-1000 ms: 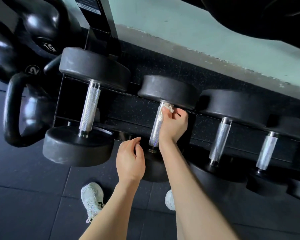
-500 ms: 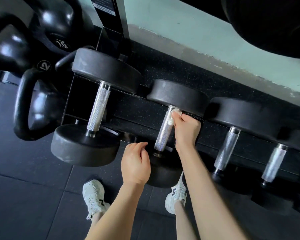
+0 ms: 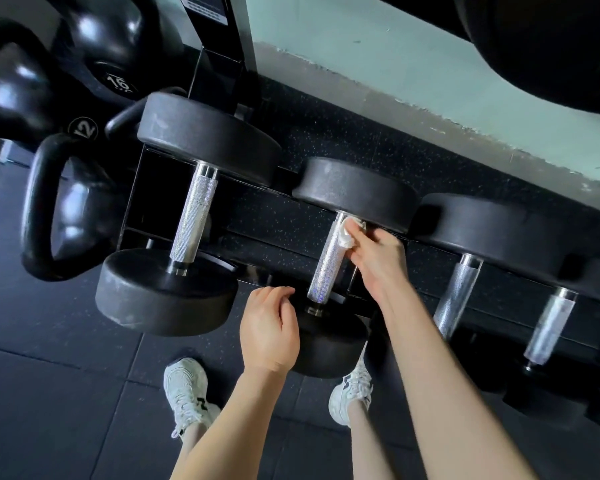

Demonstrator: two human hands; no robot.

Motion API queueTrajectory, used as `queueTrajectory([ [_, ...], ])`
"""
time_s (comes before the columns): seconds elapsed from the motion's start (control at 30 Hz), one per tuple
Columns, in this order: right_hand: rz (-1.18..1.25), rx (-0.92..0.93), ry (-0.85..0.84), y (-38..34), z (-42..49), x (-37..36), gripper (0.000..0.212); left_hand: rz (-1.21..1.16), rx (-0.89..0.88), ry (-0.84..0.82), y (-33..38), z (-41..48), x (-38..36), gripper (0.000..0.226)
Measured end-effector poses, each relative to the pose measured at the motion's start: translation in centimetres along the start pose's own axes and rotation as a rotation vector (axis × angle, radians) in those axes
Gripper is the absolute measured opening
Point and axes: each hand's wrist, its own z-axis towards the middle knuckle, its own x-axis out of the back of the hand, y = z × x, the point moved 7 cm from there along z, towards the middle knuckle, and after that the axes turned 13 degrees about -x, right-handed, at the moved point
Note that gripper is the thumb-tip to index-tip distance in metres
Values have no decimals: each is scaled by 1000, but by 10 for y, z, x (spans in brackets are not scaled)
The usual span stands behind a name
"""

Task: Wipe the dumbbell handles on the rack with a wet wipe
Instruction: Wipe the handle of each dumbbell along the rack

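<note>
1. The left hand [image 3: 269, 336] is held loosely curled, empty, beside the near weight [image 3: 326, 344].
2. The wipe [image 3: 346, 238] is pinched by the right hand [image 3: 378, 259] against the top of the second handle [image 3: 326, 271]; wiping is judged under way.
3. A downward stroke is called for next.
</note>
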Motion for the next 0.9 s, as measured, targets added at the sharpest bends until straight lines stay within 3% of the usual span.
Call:
queueTrajectory([
  [0.07,-107,58,-16,-2,0,1,6,-6,-2,-7,0,0,0,52],
  [0.2,-403,299,176,0,-14,1,22,-11,32,-20,-2,-1,-2,41],
  [0.3,-540,376,253,10,-27,0,28,-10,43,-21,-2,-1,-1,41],
  [0.43,-698,329,277,31,-36,4,29,-3,52,-29,-1,-1,-1,42],
  [0.73,-922,72,164,54,-39,10,30,-21,84,-31,0,-3,1,43],
  [0.83,-1092,100,280,42,-42,15,45,-25,91,-32,0,-2,1,41],
  [0.9,-1105,216,423,27,-49,23,35,-22,85,-32,0,-2,1,42],
])
